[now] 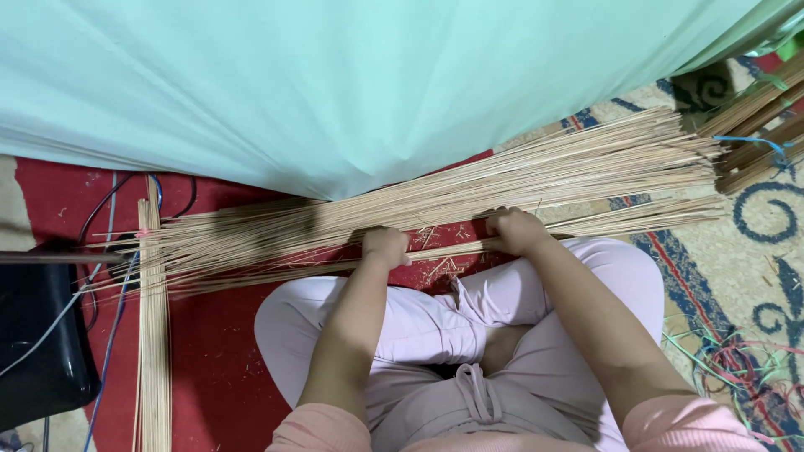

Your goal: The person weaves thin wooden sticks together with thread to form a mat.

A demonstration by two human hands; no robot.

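A long pile of thin pale sticks lies across the red carpet in front of my crossed legs, running from lower left to upper right. My left hand is closed on a small bundle of these sticks near the middle. A little to the right, my right hand grips the same bundle. The bundle sits at the near edge of the pile, just beyond my knees in light pink trousers.
A pale green cloth hangs over the far side. A second bunch of sticks lies lengthwise at left, next to a black box with cables. More bundled sticks and loose coloured strings sit at right on the patterned rug.
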